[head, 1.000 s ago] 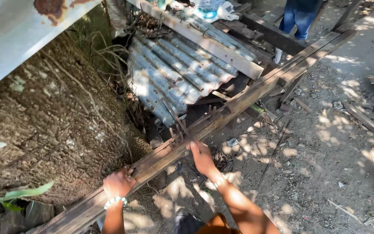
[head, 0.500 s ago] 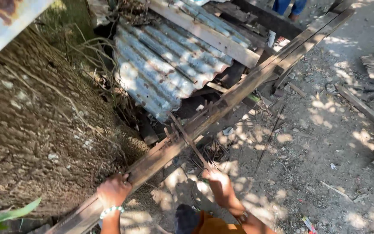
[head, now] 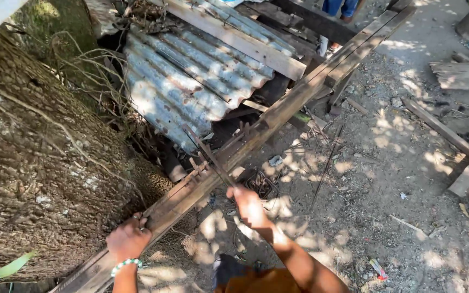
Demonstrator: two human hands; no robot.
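Long wooden beam point(head: 278, 116) judged heavy, stiff, rough; left hand point(head: 128, 241) closed on its near end; right hand point(head: 248, 203) wrapped around thin metal rod point(head: 210, 154); best gripped at both edges.

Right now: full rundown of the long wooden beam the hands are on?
The long wooden beam is weathered grey-brown timber with grooves along its length. It runs diagonally from bottom left to top right, over the dirt ground and along the edge of the corrugated metal sheets. The left hand grips its near end; the right hand holds a thin rod lying across it.
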